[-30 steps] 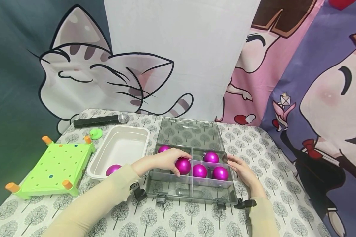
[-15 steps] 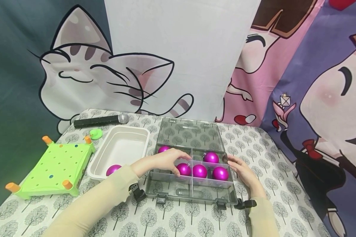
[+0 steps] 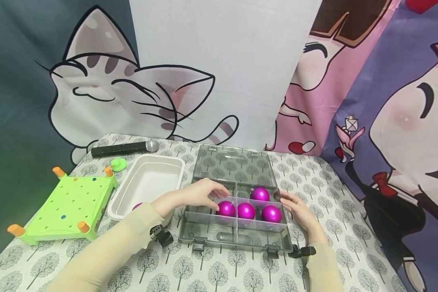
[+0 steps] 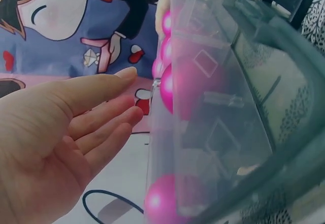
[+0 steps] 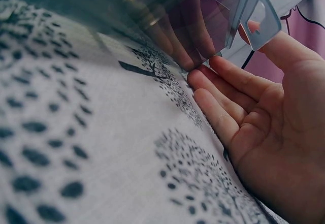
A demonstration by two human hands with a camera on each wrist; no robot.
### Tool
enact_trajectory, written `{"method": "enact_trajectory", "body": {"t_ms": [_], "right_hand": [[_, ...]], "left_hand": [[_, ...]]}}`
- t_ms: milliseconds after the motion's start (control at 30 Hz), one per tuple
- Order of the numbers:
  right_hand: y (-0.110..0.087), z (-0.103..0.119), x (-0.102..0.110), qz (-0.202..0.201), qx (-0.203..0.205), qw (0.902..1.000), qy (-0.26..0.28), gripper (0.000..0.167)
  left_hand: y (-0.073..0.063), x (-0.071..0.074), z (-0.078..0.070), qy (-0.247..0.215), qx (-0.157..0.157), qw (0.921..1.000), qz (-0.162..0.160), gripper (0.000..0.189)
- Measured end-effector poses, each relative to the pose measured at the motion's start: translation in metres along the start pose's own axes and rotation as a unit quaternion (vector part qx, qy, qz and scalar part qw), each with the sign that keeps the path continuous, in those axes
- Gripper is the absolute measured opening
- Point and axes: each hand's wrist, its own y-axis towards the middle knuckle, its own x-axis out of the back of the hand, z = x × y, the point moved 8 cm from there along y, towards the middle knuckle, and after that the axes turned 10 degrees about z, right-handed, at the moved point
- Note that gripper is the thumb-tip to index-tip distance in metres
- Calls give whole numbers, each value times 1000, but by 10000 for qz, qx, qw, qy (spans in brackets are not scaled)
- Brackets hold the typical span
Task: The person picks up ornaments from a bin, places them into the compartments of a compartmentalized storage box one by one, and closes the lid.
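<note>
A smoky clear divided organizer box (image 3: 208, 233) lies with its lid (image 3: 233, 164) folded back. Several shiny magenta Christmas balls sit in its compartments, including one front-row ball (image 3: 226, 209) with its silver cap up, just right of my left fingertips. My left hand (image 3: 200, 194) hovers over the left compartments, fingers apart and holding nothing. It hides the back-left compartment in the head view; the left wrist view shows another ball (image 4: 170, 201) there. My right hand (image 3: 301, 211) rests its fingers against the box's right side.
Left of the box stands a white plastic basin (image 3: 181, 172) with a magenta ball (image 3: 137, 205) partly behind my left sleeve. Farther left are a green pegged board (image 3: 67, 205) with orange legs, a green duck (image 3: 118, 164) and a black microphone (image 3: 124, 149). Printed curtains hang behind.
My left hand has let go of the ball, which now sits in the front-row compartment left of the divider. The hand has drawn back leftward. My right hand stays put.
</note>
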Motion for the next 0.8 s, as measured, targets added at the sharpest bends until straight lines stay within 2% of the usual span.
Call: {"method": "enact_trajectory", "body": {"t_ms": [133, 300, 433, 800], "right_hand": [[-1, 1, 0, 8, 34, 10000, 11, 51], [-1, 1, -1, 22, -22, 10000, -14, 50], [-2, 1, -2, 61, -19, 9999, 108, 53], [-1, 3, -2, 160, 153, 9995, 212, 47]], "left_hand": [[-9, 6, 0, -103, -64, 9999, -70, 47], [-21, 16, 3, 145, 3, 9997, -208, 42], [-31, 24, 5, 118, 81, 9995, -268, 40], [-72, 48, 23, 129, 370, 9973, -623, 38]]}}
